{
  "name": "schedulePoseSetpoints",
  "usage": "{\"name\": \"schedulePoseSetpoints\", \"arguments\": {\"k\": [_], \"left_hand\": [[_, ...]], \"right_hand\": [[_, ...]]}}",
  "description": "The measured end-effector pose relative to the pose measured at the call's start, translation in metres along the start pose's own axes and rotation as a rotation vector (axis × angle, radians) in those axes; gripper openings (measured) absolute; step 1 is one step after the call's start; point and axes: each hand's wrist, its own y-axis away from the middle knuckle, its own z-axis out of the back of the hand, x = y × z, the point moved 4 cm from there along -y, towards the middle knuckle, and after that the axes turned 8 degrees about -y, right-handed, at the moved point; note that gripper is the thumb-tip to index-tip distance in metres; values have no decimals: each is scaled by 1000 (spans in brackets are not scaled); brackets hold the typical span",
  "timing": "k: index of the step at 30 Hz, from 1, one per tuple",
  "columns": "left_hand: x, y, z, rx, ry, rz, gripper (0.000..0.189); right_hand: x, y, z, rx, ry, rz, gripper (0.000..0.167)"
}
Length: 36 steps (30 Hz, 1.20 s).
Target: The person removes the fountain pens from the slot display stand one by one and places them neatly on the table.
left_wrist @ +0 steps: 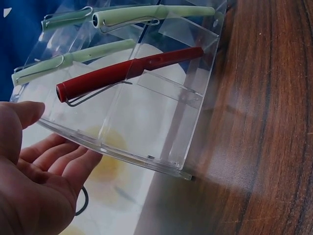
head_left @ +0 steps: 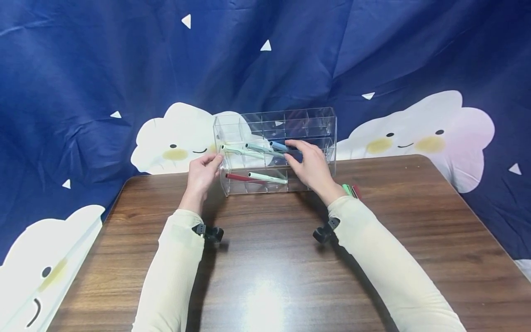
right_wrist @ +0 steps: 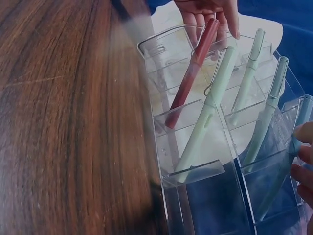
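Note:
A clear acrylic organizer (head_left: 295, 123) with tiered compartments stands at the table's back. My left hand (head_left: 201, 177) holds its left side edge, thumb on one face and fingers on the other, as the left wrist view shows. At the upper tier my right hand (head_left: 311, 168) pinches a blue pen (right_wrist: 304, 110), which slants into a compartment. Left of it in that tier lean a teal pen (right_wrist: 270, 107) and a pale green pen (right_wrist: 248, 76). The lower tier bears a red pen (left_wrist: 98, 83) and another light green pen (left_wrist: 188, 11).
Behind my right wrist, a green pen (head_left: 347, 189) and a red one (head_left: 356, 192) lie on the wooden table (head_left: 265, 240), partly hidden. A blue curtain (head_left: 265, 78) with white clouds hangs behind the organizer. Each wrist wears a small black camera.

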Motion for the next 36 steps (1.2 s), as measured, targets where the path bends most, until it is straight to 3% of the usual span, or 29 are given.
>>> {"name": "schedulePoseSetpoints", "arguments": {"k": [12,18,36], "left_hand": [[3,-1,0,1,-18,-6,46],[2,-1,-2,6,-16,-3,46],[1,-1,2,16,-24,8,47]], "right_hand": [[-3,-5,-13,-32,62,-57,38],[-2,-7,-11,-89,66,-24,30],[3,-12,3,-118,10,94,25]]}}
